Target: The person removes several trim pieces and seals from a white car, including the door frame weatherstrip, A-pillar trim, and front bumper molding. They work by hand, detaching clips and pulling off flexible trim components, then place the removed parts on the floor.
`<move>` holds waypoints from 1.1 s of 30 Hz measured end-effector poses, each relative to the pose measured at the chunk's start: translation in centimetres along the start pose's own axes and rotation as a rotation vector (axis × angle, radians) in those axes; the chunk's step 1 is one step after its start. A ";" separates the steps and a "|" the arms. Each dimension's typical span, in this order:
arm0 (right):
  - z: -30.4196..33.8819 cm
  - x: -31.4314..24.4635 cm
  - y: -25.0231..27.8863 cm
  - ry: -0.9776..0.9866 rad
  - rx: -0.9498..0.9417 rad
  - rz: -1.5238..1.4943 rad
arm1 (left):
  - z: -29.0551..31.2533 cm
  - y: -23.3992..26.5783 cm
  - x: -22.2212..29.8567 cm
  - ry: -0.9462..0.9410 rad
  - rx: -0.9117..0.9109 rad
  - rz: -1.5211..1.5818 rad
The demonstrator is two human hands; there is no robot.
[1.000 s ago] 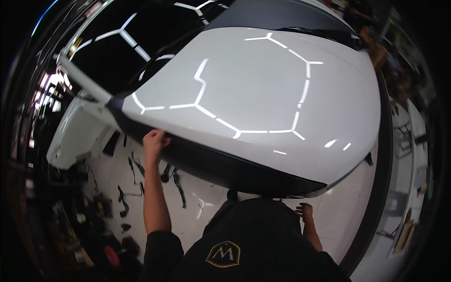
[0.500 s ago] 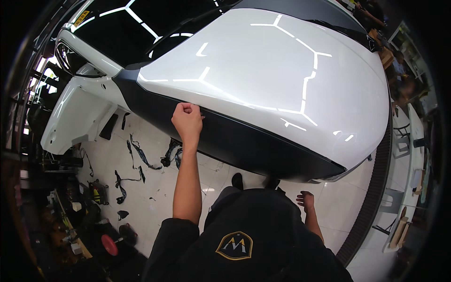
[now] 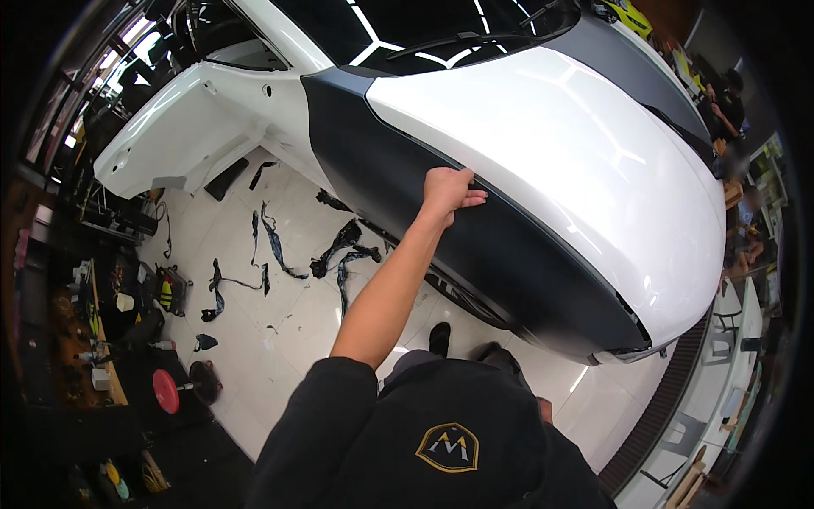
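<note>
My left hand (image 3: 452, 193) reaches up to the seam between a car's glossy white hood (image 3: 551, 144) and its matte black fender (image 3: 381, 161). Thumb and forefinger are pinched together at the hood's edge, with the other fingers bent beside them. Anything held in the pinch is too small to make out. My right hand (image 3: 545, 411) hangs low by my side. Only a sliver of it shows past my black shirt, and its fingers are hidden.
Black crumpled strips (image 3: 275, 242) lie scattered on the pale tiled floor. An open white car door (image 3: 178, 127) stands at the left. A red round-topped stool (image 3: 166, 394) and shelving are at lower left. Beyond the car's front is a long white table (image 3: 731, 373); people are at far right.
My left hand has slid right along the seam, toward the car's front. The view has shifted, showing more of the fender and a wheel. My right hand has dropped mostly out of sight.
</note>
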State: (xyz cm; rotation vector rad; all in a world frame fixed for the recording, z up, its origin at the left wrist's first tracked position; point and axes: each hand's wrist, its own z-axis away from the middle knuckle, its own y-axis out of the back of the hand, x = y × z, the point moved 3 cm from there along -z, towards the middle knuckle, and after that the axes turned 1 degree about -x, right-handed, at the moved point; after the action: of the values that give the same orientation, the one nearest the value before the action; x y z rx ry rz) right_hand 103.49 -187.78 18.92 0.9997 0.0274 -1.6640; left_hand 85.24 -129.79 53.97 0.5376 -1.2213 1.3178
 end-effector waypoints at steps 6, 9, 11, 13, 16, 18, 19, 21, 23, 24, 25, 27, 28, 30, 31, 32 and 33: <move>-3.5 -7.4 -0.2 -0.181 -0.121 -0.257 | 1.9 0.3 -4.1 -0.020 -0.037 -0.003; -3.6 -10.9 1.8 -0.076 -0.070 -0.349 | 2.7 0.7 -3.4 -0.441 0.134 -0.219; -2.8 -11.3 2.7 -0.053 -0.045 -0.383 | 2.1 0.8 -3.4 -0.447 0.151 -0.094; -2.0 -10.8 3.5 -0.070 -0.013 -0.399 | 1.3 0.1 -3.4 -0.411 0.151 0.037; -0.4 -5.6 3.5 -0.145 -0.014 -0.449 | 0.8 -0.1 -2.5 -0.251 0.151 0.120; 1.1 -0.2 3.1 -0.218 -0.042 -0.448 | 0.5 0.5 -0.8 -0.103 0.155 0.080; 1.8 3.3 3.2 -0.132 -0.074 -0.296 | 0.5 0.4 -0.2 -0.061 0.104 0.011; 3.2 10.1 4.5 0.040 -0.117 -0.057 | 0.5 -0.1 0.3 -0.067 0.055 -0.119; 5.4 12.6 5.2 -0.031 -0.120 -0.033 | 0.7 0.1 0.0 -0.161 0.071 -0.275; 6.7 13.7 5.9 -0.161 -0.109 -0.114 | 0.6 0.1 -0.1 -0.171 0.073 -0.295; 8.1 14.3 6.6 -0.288 -0.089 -0.195 | 0.4 0.5 -0.3 -0.180 0.078 -0.320; 9.8 17.7 7.9 -0.501 -0.057 -0.435 | 0.4 0.7 -0.1 -0.188 0.063 -0.360; 10.0 18.6 8.8 -0.581 -0.043 -0.410 | 0.3 0.9 -0.2 -0.169 0.059 -0.370; 10.5 19.9 10.5 -0.645 0.046 -0.476 | 0.1 0.9 0.0 -0.150 0.041 -0.372; 10.4 19.8 11.2 -0.611 0.085 -0.524 | 0.1 0.7 -0.1 -0.157 0.004 -0.371; 10.3 19.6 11.8 -0.577 0.122 -0.571 | 0.1 0.7 0.0 -0.157 -0.004 -0.394; 9.9 19.2 12.2 -0.542 0.157 -0.616 | 0.0 0.7 0.1 -0.158 -0.009 -0.417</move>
State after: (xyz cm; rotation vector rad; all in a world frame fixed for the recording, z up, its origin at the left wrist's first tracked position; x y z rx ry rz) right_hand 107.55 -212.31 19.09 0.6503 -0.1745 -2.4948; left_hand 84.57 -129.56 53.79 0.8519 -1.1639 0.9288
